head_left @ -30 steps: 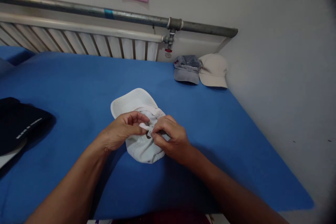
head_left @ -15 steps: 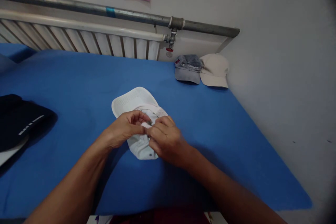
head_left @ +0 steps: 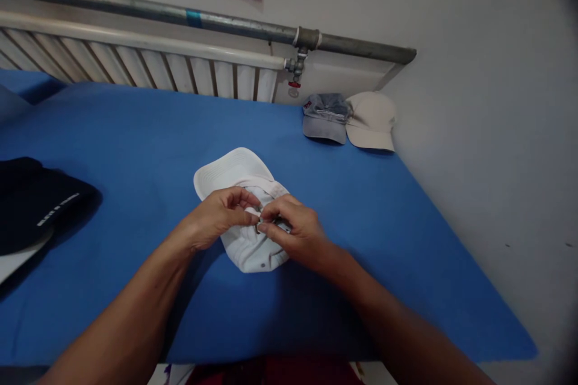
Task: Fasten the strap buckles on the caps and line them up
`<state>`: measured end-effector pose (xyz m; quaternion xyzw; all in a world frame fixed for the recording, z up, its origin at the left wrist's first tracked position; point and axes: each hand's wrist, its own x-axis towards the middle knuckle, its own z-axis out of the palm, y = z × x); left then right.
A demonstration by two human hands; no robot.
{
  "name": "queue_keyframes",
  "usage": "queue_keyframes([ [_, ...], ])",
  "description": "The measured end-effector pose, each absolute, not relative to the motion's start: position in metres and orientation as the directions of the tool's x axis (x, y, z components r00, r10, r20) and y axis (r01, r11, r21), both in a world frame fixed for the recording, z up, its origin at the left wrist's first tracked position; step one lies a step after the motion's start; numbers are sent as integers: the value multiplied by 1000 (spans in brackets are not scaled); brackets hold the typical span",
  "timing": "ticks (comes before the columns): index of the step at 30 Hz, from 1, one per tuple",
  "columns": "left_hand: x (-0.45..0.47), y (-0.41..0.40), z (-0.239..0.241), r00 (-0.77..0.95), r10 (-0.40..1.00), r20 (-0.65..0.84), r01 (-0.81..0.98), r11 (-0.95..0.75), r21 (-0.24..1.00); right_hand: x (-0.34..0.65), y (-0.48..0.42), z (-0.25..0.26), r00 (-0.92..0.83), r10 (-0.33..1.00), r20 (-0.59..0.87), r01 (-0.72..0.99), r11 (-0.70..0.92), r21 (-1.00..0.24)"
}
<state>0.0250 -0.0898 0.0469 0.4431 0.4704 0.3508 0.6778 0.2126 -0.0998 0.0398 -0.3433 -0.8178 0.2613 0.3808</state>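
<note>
A white baseball cap (head_left: 235,169) lies on the blue-covered table, its brim pointing away from me to the upper left and its inside partly showing. My left hand (head_left: 224,212) pinches the cap's strap between thumb and fingers over the opening. Close against it, my right hand (head_left: 293,225) also pinches the strap, its fingertips meeting the left thumb. A small buckle seems to sit between the fingertips, mostly covered by them.
Near the wall stand a grey cap (head_left: 325,119) and a beige cap (head_left: 371,121), side by side. Dark navy caps (head_left: 40,201) lie at the left edge. Behind the blue table (head_left: 149,138) run a radiator (head_left: 180,75) and a metal pipe (head_left: 244,25).
My right hand has turned and its fingers have moved from a closed curl to a pinch at the strap. The left hand stays nearly in place on the cap.
</note>
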Motion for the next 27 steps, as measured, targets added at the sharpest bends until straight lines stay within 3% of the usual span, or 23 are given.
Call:
queue_keyframes([
  [6,28,-91,44,313,901,-299,-41,327,944,212,-100,46,-576,739,349,456,645,-613],
  [12,29,-92,45,314,910,-271,-41,298,954,207,-102,37,-596,614,518,421,787,-450],
  [16,24,-91,48,304,906,-296,-75,332,940,212,-98,37,-504,679,533,362,727,-584],
  [21,18,-91,50,287,905,-313,-86,349,933,227,-94,44,-492,833,252,349,454,-820],
  [24,18,-91,49,291,912,-289,-73,323,944,229,-94,46,-522,843,132,378,367,-850],
  [27,19,-92,49,297,917,-266,-71,299,952,226,-94,44,-517,848,119,403,364,-840],
])
